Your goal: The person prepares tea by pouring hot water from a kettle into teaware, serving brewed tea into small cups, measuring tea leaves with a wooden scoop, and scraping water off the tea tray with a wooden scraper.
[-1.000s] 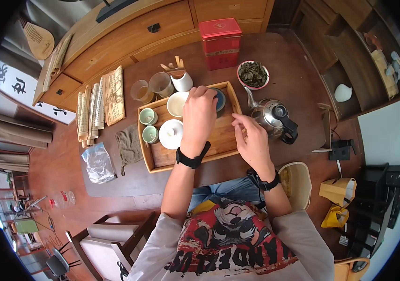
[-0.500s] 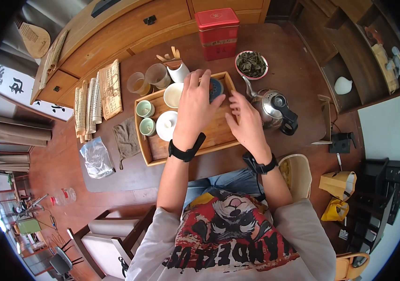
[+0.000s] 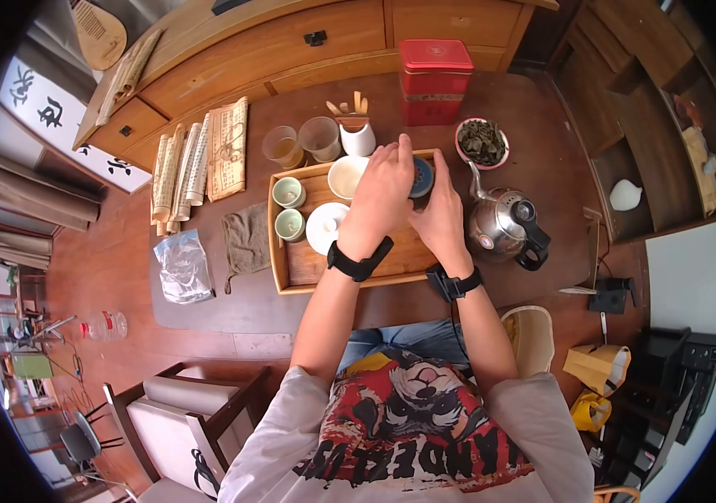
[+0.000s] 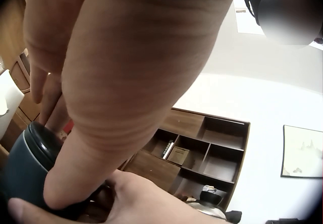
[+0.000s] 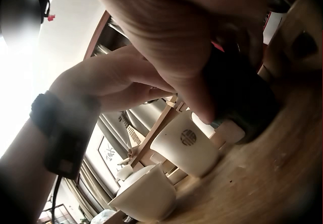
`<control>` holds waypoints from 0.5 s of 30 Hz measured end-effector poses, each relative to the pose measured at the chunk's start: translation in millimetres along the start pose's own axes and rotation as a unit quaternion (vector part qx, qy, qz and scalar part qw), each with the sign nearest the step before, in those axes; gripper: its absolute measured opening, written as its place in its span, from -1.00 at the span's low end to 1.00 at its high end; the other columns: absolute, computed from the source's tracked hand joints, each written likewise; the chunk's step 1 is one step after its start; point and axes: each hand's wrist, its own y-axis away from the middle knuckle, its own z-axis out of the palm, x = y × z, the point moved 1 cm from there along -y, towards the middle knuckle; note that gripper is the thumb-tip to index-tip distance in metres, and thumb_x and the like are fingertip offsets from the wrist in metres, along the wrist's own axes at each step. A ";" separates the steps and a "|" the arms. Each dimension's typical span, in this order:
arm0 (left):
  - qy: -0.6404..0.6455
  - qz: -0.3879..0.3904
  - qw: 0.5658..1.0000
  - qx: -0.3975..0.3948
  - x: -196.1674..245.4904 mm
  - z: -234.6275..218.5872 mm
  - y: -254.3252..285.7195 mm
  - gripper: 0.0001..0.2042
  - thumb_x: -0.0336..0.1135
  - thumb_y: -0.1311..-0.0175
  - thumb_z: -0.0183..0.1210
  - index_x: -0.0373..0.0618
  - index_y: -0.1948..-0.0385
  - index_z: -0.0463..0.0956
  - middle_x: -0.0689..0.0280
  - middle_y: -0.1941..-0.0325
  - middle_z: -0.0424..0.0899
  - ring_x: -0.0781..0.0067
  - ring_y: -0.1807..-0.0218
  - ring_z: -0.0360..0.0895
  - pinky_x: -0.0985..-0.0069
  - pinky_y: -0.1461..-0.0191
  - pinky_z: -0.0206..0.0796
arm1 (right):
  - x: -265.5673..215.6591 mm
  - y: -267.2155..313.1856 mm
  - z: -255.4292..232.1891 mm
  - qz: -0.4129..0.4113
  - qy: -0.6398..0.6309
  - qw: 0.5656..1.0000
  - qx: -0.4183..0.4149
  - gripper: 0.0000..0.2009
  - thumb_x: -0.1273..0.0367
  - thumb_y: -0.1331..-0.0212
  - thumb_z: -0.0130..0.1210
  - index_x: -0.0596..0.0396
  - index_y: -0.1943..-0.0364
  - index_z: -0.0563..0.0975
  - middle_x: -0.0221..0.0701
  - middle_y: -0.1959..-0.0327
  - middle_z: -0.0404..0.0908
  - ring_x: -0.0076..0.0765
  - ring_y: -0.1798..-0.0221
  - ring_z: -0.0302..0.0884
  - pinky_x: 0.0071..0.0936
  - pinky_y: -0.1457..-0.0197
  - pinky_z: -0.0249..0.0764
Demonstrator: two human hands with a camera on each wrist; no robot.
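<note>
Both hands are at a dark blue-green lidded jar [image 3: 422, 178] in the back right corner of the wooden tray [image 3: 400, 267]. My left hand [image 3: 381, 199] holds it from the left; the left wrist view shows the thumb against the jar's side [image 4: 22, 158] and fingers beyond the dark lid [image 4: 46, 142]. From the right, my right hand [image 3: 442, 220] grips the jar, its thumb wrapping the near side in the right wrist view. Left of the hands stand a white pitcher with a brown mark [image 5: 185, 142] and a white lidded bowl [image 5: 146, 193].
Two pale green cups [image 3: 288, 208] sit at the tray's left end. Behind are two clear glasses [image 3: 320, 138] and a white tool holder [image 3: 357, 138]. A steel kettle [image 3: 500, 222], a bowl of leaves [image 3: 482, 142] and a red tin [image 3: 435, 84] stand to the right and back.
The hands, apart and open over the tray half a second ago, have come together around the jar. The head view has shifted, so the table appears further right.
</note>
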 end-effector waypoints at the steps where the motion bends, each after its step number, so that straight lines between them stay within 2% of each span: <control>1: -0.003 -0.002 1.000 0.002 0.8 -2.0 -0.2 0.06 -0.61 0.19 0.55 -0.59 -0.53 0.20 -0.31 -0.34 0.63 -0.29 -0.48 0.52 0.12 -0.69 0.31 | -1.6 -0.2 -1.4 -0.003 -0.002 1.000 -0.001 0.22 0.38 0.07 0.68 0.35 -0.67 0.08 0.26 -0.52 0.44 0.40 -0.50 0.52 0.06 -0.48 0.59; 3: 0.006 -0.012 0.999 -0.029 3.8 -6.1 1.4 0.06 -0.58 0.21 0.55 -0.58 -0.53 0.22 -0.30 -0.29 0.65 -0.28 -0.46 0.54 0.11 -0.71 0.28 | -6.0 2.9 -6.9 0.011 -0.007 1.000 -0.012 0.22 0.38 0.09 0.69 0.27 -0.68 0.08 0.24 -0.49 0.47 0.40 -0.46 0.54 0.07 -0.44 0.62; 4: 0.005 -0.002 1.000 -0.023 2.9 -2.8 3.6 0.07 -0.55 0.21 0.57 -0.59 -0.53 0.22 -0.29 -0.22 0.68 -0.27 -0.43 0.56 0.08 -0.73 0.27 | -3.5 6.4 -7.1 -0.015 -0.001 1.000 0.000 0.23 0.37 0.10 0.68 0.19 -0.69 0.07 0.22 -0.44 0.52 0.40 -0.44 0.56 0.08 -0.41 0.64; 5: 0.005 -0.003 1.000 -0.020 4.9 -1.9 7.1 0.07 -0.55 0.21 0.57 -0.59 -0.53 0.22 -0.29 -0.22 0.68 -0.27 -0.43 0.56 0.08 -0.73 0.27 | -4.0 12.8 -11.1 -0.019 0.000 1.000 -0.001 0.23 0.37 0.10 0.68 0.19 -0.69 0.07 0.22 -0.44 0.52 0.40 -0.44 0.56 0.08 -0.41 0.64; 7: 0.019 0.014 0.999 -0.033 15.7 -4.7 18.6 0.09 -0.53 0.20 0.57 -0.62 -0.53 0.19 -0.27 -0.17 0.69 -0.30 -0.40 0.57 0.05 -0.74 0.24 | -22.2 27.6 -28.9 0.034 0.003 0.999 -0.034 0.24 0.39 0.09 0.67 0.14 -0.71 0.05 0.20 -0.37 0.60 0.40 -0.40 0.60 0.09 -0.38 0.65; 8: 0.036 0.028 0.999 -0.021 22.5 -6.5 27.1 0.10 -0.52 0.19 0.57 -0.64 -0.54 0.16 -0.28 -0.16 0.68 -0.33 -0.39 0.56 0.02 -0.75 0.22 | -25.7 36.0 -34.8 0.032 0.011 0.999 -0.036 0.25 0.40 0.10 0.67 0.12 -0.71 0.04 0.18 -0.32 0.64 0.39 -0.38 0.62 0.07 -0.38 0.63; 11: 0.040 0.037 0.998 -0.012 39.8 -5.2 50.5 0.08 -0.51 0.15 0.55 -0.65 -0.55 0.15 -0.32 -0.19 0.65 -0.35 -0.40 0.55 -0.01 -0.76 0.20 | -23.9 64.0 -48.7 0.047 0.002 0.998 -0.052 0.25 0.40 0.10 0.67 0.11 -0.72 0.05 0.18 -0.32 0.63 0.38 -0.38 0.63 0.06 -0.41 0.62; 13: 0.042 0.032 0.998 -0.033 48.6 -1.5 58.2 0.07 -0.50 0.13 0.52 -0.65 -0.55 0.14 -0.33 -0.23 0.63 -0.35 -0.39 0.55 -0.03 -0.76 0.19 | -25.3 75.2 -54.6 0.051 -0.002 0.997 -0.056 0.26 0.41 0.11 0.69 0.09 -0.72 0.05 0.18 -0.34 0.62 0.36 -0.39 0.62 0.05 -0.43 0.60; 15: 0.060 0.049 0.997 -0.005 56.0 1.1 63.0 0.06 -0.51 0.13 0.51 -0.64 -0.55 0.15 -0.29 -0.21 0.63 -0.34 -0.36 0.57 -0.04 -0.76 0.20 | -22.3 82.7 -59.3 0.054 -0.004 0.997 -0.058 0.28 0.42 0.14 0.70 0.09 -0.72 0.05 0.17 -0.37 0.60 0.35 -0.42 0.60 0.04 -0.44 0.59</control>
